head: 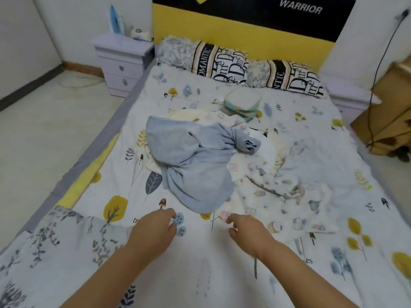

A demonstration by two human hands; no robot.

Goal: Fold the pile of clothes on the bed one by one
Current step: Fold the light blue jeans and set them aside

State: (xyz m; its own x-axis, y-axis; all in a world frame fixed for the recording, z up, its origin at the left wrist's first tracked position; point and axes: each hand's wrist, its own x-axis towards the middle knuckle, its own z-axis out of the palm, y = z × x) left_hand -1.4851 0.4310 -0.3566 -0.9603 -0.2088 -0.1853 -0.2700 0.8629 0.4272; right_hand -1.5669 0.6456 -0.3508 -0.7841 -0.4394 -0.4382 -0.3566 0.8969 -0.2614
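Blue-grey garment point(191, 158), crumpled, topmost on the pile point(222, 156) at mid-bed point(93, 192), over cream and patterned pieces that spread to its right. Folded stack point(242, 103), pale with green edges, beyond the pile, near two pillows point(240, 65) against a yellow-and-black headboard point(244, 25). Sheet point(200, 274): white, printed with leaves and trees. Left hand point(155, 227) and right hand point(246, 230): both reach over the sheet just short of the pile, fingers loosely curled, holding nothing; right fingertips lie near a patterned hem, contact not clear. Nightstand point(122, 61), pale lilac, left of the bed, bearing an iron point(116, 20).
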